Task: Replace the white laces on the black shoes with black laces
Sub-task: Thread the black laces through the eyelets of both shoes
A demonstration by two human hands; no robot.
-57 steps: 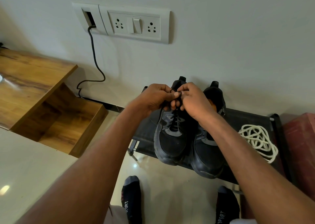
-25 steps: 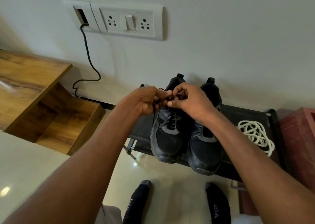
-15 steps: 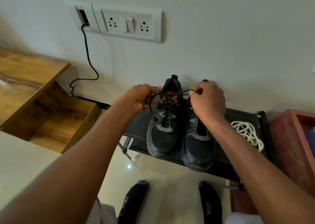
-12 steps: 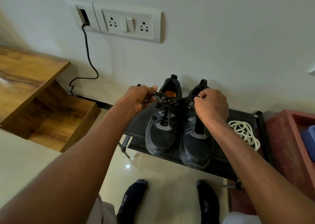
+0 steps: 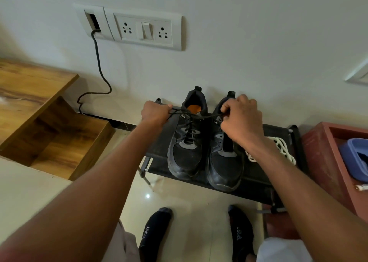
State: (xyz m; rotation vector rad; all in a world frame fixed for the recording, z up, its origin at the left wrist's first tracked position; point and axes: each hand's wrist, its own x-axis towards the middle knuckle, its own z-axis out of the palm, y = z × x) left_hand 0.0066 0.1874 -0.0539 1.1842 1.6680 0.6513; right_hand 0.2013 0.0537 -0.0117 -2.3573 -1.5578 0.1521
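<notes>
Two black shoes stand side by side on a black rack [image 5: 256, 184], toes toward me. The left shoe [image 5: 187, 142] carries a black lace [image 5: 191, 118] threaded up its front. My left hand [image 5: 154, 112] grips one end of that lace out to the left of the shoe. My right hand [image 5: 241, 118] pinches the other end over the collar of the right shoe [image 5: 225, 162], and the lace runs taut between them. A pile of white laces [image 5: 280, 148] lies on the rack to the right, partly hidden by my right forearm.
A wooden shelf unit [image 5: 45, 122] stands at the left, a red box [image 5: 328, 162] holding a blue container [image 5: 354, 158] at the right. A socket panel [image 5: 137, 28] with a black cable [image 5: 99, 66] is on the wall. My socked feet [image 5: 157, 232] are on the tiled floor.
My hands were together over the left shoe's tongue working the lace. They have moved apart sideways, each keeping a lace end, and the lace is now stretched tight.
</notes>
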